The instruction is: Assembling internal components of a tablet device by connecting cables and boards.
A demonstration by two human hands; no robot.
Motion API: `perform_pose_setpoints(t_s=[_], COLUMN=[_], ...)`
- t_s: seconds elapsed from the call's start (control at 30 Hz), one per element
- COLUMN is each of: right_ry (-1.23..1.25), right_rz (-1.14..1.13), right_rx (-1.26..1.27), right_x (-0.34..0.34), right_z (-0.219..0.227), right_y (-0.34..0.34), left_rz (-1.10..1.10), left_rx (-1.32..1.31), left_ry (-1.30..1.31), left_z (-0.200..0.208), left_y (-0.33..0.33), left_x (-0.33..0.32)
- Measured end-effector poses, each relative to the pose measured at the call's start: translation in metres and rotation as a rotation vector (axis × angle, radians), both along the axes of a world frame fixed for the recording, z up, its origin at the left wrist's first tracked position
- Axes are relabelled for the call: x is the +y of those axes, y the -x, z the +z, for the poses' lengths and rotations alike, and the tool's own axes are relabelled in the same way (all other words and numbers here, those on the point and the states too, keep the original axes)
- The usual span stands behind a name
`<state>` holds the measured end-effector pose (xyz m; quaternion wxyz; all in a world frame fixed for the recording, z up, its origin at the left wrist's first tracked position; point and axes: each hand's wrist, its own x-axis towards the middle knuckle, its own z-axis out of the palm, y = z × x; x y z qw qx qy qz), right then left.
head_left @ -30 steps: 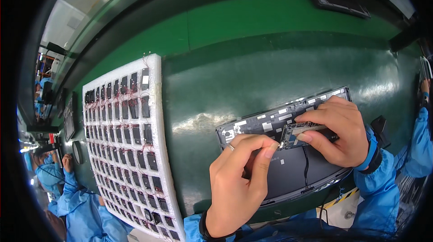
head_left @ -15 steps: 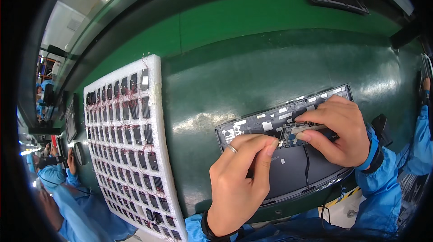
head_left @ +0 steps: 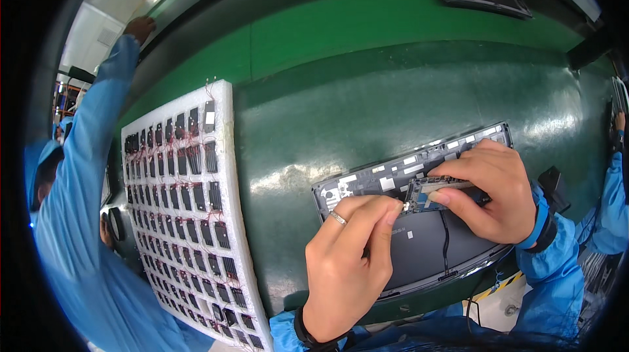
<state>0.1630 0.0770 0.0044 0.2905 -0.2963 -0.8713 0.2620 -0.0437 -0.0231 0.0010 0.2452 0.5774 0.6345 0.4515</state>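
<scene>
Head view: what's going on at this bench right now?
A person works with both bare hands on an open laptop chassis lying on a green mat. The left hand pinches at the edge of a small circuit board, while the right hand presses on that board. A white foam tray of small dark parts lies to the left, beside a co-worker's blue sleeve.

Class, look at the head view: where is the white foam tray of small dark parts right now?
The white foam tray lies on the green mat at lower left, beside the open laptop base and the left hand, with a blue-sleeved co-worker to its left.

Foam parts tray, co-worker's sleeve
</scene>
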Motion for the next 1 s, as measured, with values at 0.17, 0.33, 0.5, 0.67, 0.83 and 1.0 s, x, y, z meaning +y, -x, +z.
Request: perform_pose_setpoints(t_s=[0.17, 0.33, 0.5, 0.67, 0.83, 1.0], right_ry=[-0.011, -0.027, -0.045, -0.05, -0.057, -0.034], right_rz=[-0.019, -0.015, 0.002, -0.008, 0.001, -0.015], right_rx=[0.004, -0.019, -0.026, -0.027, -0.025, -0.011], right_x=[-0.001, -0.004, -0.008, -0.013, -0.012, -0.014], right_z=[-0.001, 0.002, 0.005, 0.008, 0.01, 0.013], right_y=[-0.001, 0.0, 0.005, 0.01, 0.014, 0.019], left_rz=[0.016, 0.034, 0.063, 0.081, 0.096, 0.12], left_rx=[0.056, 0.064, 0.071, 0.095, 0.099, 0.049], left_ry=[-0.09, -0.101, -0.095, -0.113, -0.138, -0.16], left_z=[-0.005, -0.004, -0.003, -0.003, -0.005, -0.001], left_y=[-0.004, -0.004, -0.002, 0.002, 0.002, 0.003], left_x=[0.001, -0.003, -0.01, -0.018, -0.021, -0.022])
